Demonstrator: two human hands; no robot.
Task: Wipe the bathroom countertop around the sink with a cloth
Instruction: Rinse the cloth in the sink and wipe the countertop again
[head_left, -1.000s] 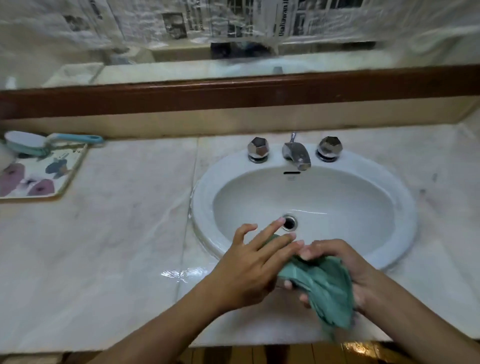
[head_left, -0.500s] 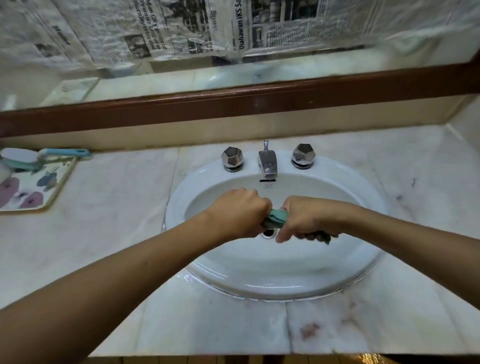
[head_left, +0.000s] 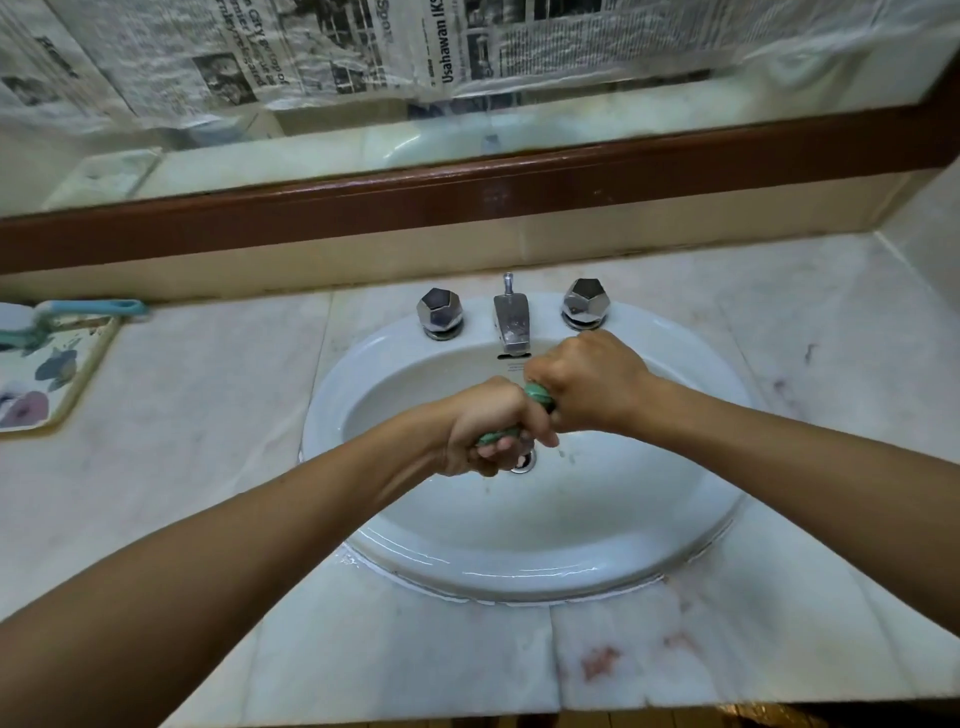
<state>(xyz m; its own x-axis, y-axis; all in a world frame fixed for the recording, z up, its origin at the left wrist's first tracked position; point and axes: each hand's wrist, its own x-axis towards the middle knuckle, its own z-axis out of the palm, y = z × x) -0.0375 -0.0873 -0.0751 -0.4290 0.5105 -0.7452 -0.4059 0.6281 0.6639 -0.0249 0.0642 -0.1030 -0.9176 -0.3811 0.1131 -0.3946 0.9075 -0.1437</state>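
A green cloth (head_left: 537, 396) is twisted into a tight roll over the white oval sink (head_left: 623, 551). My left hand (head_left: 488, 423) is clenched on its lower end above the drain. My right hand (head_left: 589, 382) is clenched on its upper end just below the chrome faucet (head_left: 511, 319). Most of the cloth is hidden inside my fists. A few drops fall under my hands. The pale marble countertop (head_left: 197, 415) runs around the sink, with reddish stains at the front right.
Two chrome knobs (head_left: 440, 312) (head_left: 585, 302) flank the faucet. A flowered tray (head_left: 49, 376) with a blue-handled brush (head_left: 78, 307) sits at the far left. A brown-framed mirror (head_left: 467, 140), partly covered with newspaper, runs along the back. A wall meets the counter at the right.
Both hands moved from the front rim to over the basin. The loose cloth has been bunched and twisted between my fists, my right hand rising toward the faucet. The camera leaned closer.
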